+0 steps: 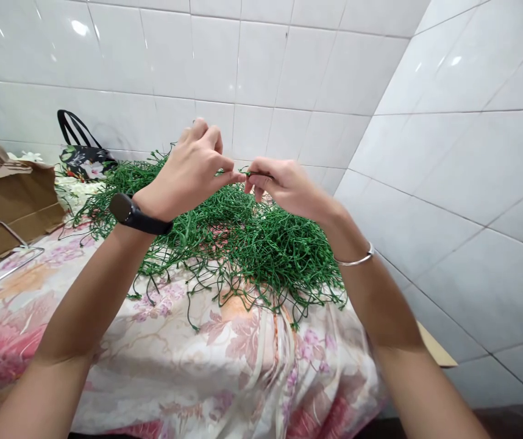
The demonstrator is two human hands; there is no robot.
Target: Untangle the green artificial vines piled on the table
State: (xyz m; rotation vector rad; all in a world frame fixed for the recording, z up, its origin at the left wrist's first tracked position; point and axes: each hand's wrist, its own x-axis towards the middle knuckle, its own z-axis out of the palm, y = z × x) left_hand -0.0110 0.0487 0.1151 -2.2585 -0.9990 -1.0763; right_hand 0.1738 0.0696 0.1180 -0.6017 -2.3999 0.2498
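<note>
My left hand (197, 160), a black watch on its wrist, is closed with thumb and forefinger pinched together. Its fingertips meet those of my right hand (282, 183), which wears a silver bangle and is closed too. A thin green plastic stem (244, 171) shows between the two sets of fingertips; most of it is hidden by the fingers. Below and behind both hands lies a large tangled heap of similar green stems (284, 247), with a second part of the heap (188, 225) to the left. Loose stem ends trail toward the front.
A flowered cloth (161, 360) covers the table. At the left stand a cardboard box (10, 201) and a bent metal wire frame (14, 268). White artificial flowers (72, 190) lie by a black floral bag (86, 161). White tiled walls (261, 67) close off the back and right.
</note>
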